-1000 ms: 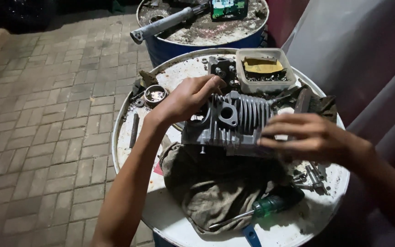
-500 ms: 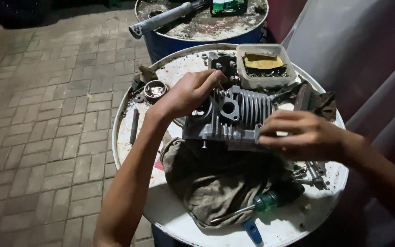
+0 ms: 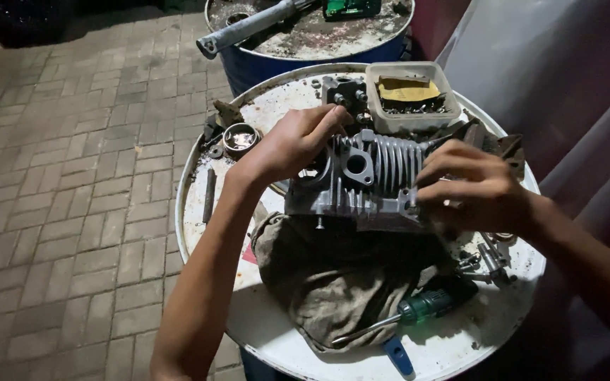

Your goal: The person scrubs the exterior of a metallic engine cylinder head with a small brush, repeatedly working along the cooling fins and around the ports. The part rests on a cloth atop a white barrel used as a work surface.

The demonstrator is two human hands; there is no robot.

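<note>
A grey finned metal engine block [image 3: 365,180] rests on a dirty rag [image 3: 333,279] on top of a white drum [image 3: 277,324]. My left hand [image 3: 287,144] grips the block's left end, fingers curled over its top. My right hand [image 3: 471,187] holds the block's right end, fingertips pinched at its lower right corner. A green-handled screwdriver [image 3: 418,309] lies on the rag in front of the block.
A beige plastic tub [image 3: 407,95] with small parts stands behind the block. A round metal piece [image 3: 240,137] and a rod [image 3: 209,194] lie at the drum's left. Loose bolts [image 3: 488,257] sit at right. A blue drum [image 3: 305,35] with a grey tube stands behind. Brick paving lies left.
Both hands stay on the engine block. My right hand's fingers have shifted slightly along the block's right end; the view has drifted a little.
</note>
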